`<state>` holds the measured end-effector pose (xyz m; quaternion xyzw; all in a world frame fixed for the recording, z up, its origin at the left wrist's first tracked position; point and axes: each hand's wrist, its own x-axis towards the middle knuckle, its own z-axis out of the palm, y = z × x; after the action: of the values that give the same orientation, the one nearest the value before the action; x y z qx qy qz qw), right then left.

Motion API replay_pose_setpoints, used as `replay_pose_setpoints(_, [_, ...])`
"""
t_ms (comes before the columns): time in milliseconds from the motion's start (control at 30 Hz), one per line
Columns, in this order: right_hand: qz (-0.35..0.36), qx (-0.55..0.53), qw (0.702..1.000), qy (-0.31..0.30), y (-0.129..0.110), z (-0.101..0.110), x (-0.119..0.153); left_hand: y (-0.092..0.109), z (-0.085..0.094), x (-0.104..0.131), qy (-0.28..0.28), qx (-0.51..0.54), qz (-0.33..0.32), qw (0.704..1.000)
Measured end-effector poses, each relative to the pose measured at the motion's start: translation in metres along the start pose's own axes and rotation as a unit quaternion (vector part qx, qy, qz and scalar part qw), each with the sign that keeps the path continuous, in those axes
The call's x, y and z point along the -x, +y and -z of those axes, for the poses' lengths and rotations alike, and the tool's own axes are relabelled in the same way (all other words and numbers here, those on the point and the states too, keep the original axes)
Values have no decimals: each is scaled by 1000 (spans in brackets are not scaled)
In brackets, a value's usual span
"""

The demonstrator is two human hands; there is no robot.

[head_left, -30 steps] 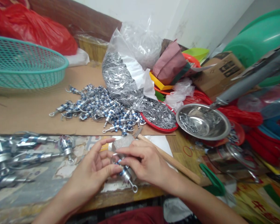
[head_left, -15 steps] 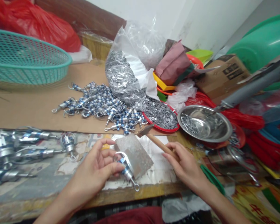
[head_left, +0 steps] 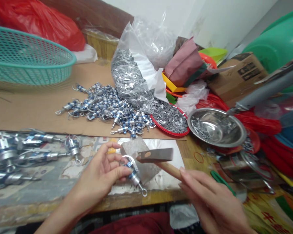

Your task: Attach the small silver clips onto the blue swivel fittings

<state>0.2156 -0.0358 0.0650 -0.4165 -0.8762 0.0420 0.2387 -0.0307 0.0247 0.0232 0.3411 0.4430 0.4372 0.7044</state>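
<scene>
My left hand (head_left: 100,174) pinches a small blue and silver metal fitting (head_left: 134,175) with a hook at one end and an eye ring at the other. The fitting lies across a grey metal block (head_left: 146,167) at the table's near edge. My right hand (head_left: 207,198) grips the wooden handle of a hammer (head_left: 157,156). The hammer's steel head hangs just above the fitting and the block.
A heap of like fittings (head_left: 107,105) lies on brown cardboard, more at the left (head_left: 26,151). Behind stand a clear bag of metal bits (head_left: 134,74), a red plate of them (head_left: 169,118), a steel bowl (head_left: 216,128) and a teal basket (head_left: 26,60).
My right hand left the fitting, took the hammer by its handle and swung its head over the block. My left hand stayed on the fitting.
</scene>
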Motion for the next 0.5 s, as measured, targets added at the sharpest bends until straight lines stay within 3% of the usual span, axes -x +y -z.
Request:
replay_pose_setpoints(133, [-65, -38, 997, 1, 11, -8, -6, 0, 1, -1, 9, -13, 1, 1000])
replay_pose_setpoints(233, [-174, -68, 982, 33, 35, -22, -16, 2, 2, 1, 8, -131, -28, 991])
replay_pose_setpoints(300, [-221, -79, 972, -8, 52, -31, -24, 3, 3, 3, 16, -227, -87, 970])
replay_pose_setpoints(400, [-213, -47, 973, -70, 72, -38, -40, 4, 4, 6, 43, -293, -178, 938])
replay_pose_setpoints(500, [-211, 47, 976, -30, 96, -35, -62, 4, 4, 6, 63, -336, -235, 910])
